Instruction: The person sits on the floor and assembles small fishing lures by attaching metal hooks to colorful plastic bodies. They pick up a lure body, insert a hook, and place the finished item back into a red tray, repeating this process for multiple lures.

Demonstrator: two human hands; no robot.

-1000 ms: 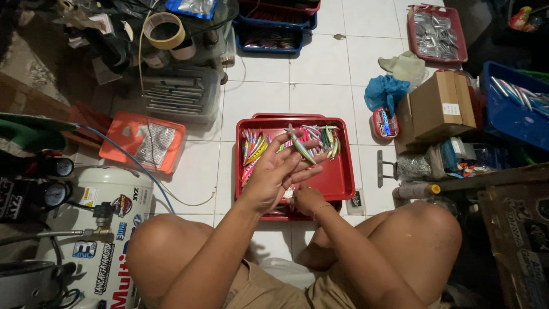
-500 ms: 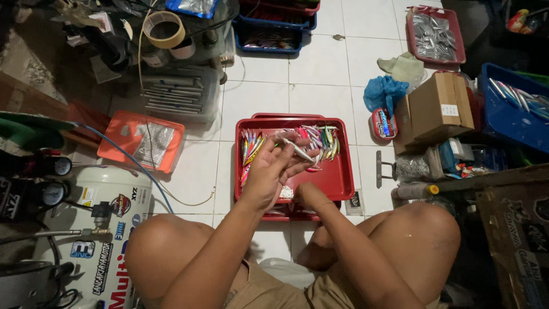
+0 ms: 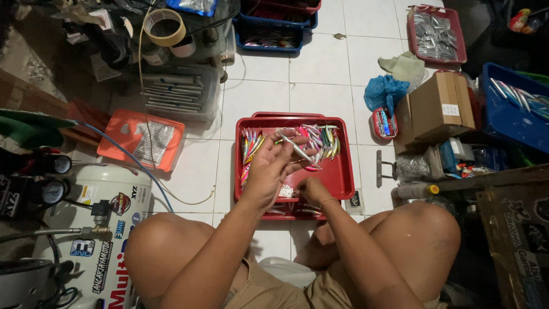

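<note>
- I'm looking straight down past two bare knees at a white tiled floor (image 3: 320, 63), with a red tray (image 3: 343, 171) lying between the legs.
- My left hand (image 3: 269, 171) is raised over the tray, fingers (image 3: 285, 150) curled and pinched on a slim silvery lure (image 3: 294, 147) that lies slantwise across the fingertips.
- My right hand (image 3: 311, 189) sits lower, down at the near edge of the tray, fingers bent onto small pale bits there; I can't tell if it grips anything.
- The held lure hangs just above the pile of coloured lures (image 3: 320, 140) heaped along the far side of the tray; a second bunch (image 3: 250, 146) stands in the tray's left corner.
- Left of the tray, an orange tray (image 3: 114, 143) with a clear bag in it, well apart from the hands.
- A white compressor tank (image 3: 108, 229) lies by my left knee, a blue hose (image 3: 128, 154) running off it.
- To the right: a cardboard box (image 3: 440, 106), a blue plastic bag (image 3: 384, 91) just beside it, and a small red tin (image 3: 384, 123) near the tray's corner.
- Far side: a roll of tape (image 3: 164, 27) on top of the clutter, and another red tray of silver pieces (image 3: 434, 34).
</note>
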